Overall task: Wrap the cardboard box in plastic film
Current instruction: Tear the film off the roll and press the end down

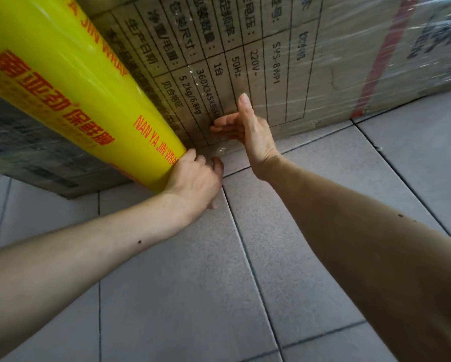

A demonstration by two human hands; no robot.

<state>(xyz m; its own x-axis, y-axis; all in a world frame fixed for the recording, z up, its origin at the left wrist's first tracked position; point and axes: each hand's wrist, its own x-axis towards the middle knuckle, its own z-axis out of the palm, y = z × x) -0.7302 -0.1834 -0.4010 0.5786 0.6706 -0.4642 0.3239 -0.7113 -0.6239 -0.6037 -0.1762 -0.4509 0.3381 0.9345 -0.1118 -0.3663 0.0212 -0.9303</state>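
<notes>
The left hand grips the yellow plastic-film roll by its stiff lower end, while the flat, open right hand presses clingy, stretchy film onto the printed brown cardboard box.

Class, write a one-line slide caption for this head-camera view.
Left hand grips yellow plastic-film roll; right hand presses film against printed cardboard box.

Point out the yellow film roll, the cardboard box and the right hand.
yellow film roll (62,82): head view, middle of the printed side.
cardboard box (279,74): head view, printed face under film.
right hand (247,129): head view, back of hand.
</notes>
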